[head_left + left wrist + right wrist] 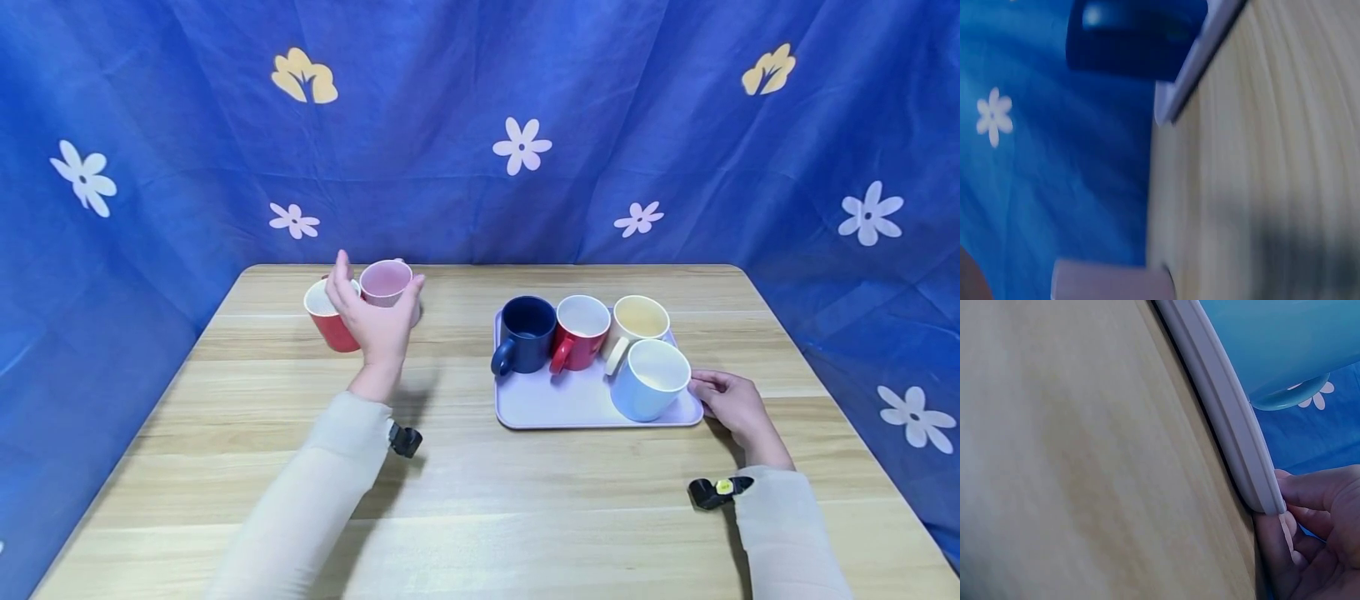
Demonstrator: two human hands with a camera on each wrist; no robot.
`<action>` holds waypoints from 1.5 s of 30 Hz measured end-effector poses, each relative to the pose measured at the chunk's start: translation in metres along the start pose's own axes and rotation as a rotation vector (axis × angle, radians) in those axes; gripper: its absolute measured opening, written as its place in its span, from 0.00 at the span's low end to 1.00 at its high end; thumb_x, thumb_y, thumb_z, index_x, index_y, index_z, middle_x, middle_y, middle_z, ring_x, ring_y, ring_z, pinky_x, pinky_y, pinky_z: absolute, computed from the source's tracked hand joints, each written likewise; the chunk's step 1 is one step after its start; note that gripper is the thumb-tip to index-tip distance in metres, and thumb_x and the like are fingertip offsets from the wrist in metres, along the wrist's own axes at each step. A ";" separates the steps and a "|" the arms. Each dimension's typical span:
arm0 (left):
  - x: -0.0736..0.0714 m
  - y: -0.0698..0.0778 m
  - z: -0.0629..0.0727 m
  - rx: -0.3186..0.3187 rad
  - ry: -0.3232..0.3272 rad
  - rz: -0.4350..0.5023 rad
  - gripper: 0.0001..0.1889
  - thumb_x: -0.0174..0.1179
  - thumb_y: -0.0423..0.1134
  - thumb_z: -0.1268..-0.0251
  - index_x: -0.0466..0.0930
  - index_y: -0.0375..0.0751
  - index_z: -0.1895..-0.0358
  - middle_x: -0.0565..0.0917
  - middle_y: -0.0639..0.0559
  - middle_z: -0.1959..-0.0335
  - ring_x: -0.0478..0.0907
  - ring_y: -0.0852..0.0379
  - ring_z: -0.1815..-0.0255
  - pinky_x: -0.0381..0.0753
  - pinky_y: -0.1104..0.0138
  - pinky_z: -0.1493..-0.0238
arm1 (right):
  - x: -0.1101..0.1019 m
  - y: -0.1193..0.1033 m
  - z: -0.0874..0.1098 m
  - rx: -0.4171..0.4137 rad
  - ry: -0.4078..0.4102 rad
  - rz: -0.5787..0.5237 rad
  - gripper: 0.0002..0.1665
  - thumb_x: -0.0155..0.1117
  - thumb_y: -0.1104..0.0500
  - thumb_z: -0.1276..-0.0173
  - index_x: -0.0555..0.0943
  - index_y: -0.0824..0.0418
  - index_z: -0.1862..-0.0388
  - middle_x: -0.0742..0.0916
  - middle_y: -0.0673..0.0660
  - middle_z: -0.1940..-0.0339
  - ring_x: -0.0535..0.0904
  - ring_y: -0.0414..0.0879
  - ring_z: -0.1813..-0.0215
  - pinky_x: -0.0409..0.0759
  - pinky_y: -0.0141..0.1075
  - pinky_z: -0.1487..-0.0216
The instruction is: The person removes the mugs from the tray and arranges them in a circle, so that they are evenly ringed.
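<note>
At the back left, my left hand (378, 329) is spread in front of a pink mug (386, 279), thumb and fingers apart, overlapping it in the head view. Left of it stands a red mug (335, 331) with a white inside, partly behind the fingers. In the left wrist view, the pink mug (1113, 281) shows at the bottom edge. My right hand (738, 408) pinches the right front corner of a lilac tray (555, 408). The right wrist view shows the thumb on the tray rim (1235, 419) and a finger beneath. A light blue mug (647, 387) stands beside that hand.
Behind the light blue mug, the tray also carries a dark blue mug (528, 333), a red mug (581, 333) and a cream mug (637, 321). A blue flowered curtain (450, 125) hangs behind the wooden table (525, 517).
</note>
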State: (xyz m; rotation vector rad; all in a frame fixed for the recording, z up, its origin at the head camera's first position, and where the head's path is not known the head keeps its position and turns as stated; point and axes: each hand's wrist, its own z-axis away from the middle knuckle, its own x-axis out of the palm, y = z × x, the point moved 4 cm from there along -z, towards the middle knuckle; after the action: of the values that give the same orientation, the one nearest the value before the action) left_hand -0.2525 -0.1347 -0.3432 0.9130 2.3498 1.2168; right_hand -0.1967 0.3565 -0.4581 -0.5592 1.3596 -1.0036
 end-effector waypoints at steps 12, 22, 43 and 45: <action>0.050 0.053 0.043 0.115 -0.189 0.135 0.52 0.79 0.45 0.62 0.60 0.31 0.32 0.63 0.40 0.35 0.63 0.54 0.36 0.60 0.65 0.35 | 0.000 -0.002 0.001 -0.002 0.005 0.002 0.24 0.56 0.59 0.29 0.73 0.74 0.40 0.83 0.59 0.56 0.75 0.30 0.64 0.79 0.26 0.65; 0.080 0.078 0.087 0.091 -0.339 0.194 0.51 0.78 0.45 0.61 0.60 0.35 0.31 0.63 0.43 0.35 0.59 0.54 0.34 0.58 0.60 0.34 | 0.000 -0.002 0.000 -0.011 0.006 0.005 0.24 0.56 0.59 0.29 0.73 0.74 0.40 0.83 0.59 0.56 0.76 0.29 0.65 0.79 0.27 0.65; 0.114 0.094 0.155 0.075 -0.657 0.075 0.51 0.79 0.50 0.65 0.63 0.45 0.31 0.66 0.46 0.36 0.62 0.52 0.36 0.67 0.58 0.39 | 0.001 0.002 -0.003 -0.031 -0.020 -0.009 0.26 0.57 0.58 0.29 0.72 0.75 0.40 0.83 0.61 0.54 0.76 0.28 0.64 0.80 0.28 0.64; 0.119 0.095 0.161 0.075 -0.717 0.051 0.51 0.79 0.51 0.65 0.63 0.47 0.31 0.66 0.48 0.36 0.62 0.53 0.36 0.67 0.58 0.39 | 0.000 0.003 -0.003 -0.034 -0.011 0.000 0.26 0.57 0.58 0.29 0.72 0.75 0.40 0.83 0.60 0.55 0.76 0.28 0.65 0.80 0.28 0.64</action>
State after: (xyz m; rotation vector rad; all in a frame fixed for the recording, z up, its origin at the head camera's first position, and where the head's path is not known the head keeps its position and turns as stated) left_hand -0.2136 0.0828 -0.3590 1.1938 1.8036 0.6540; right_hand -0.1990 0.3588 -0.4608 -0.5889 1.3691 -0.9778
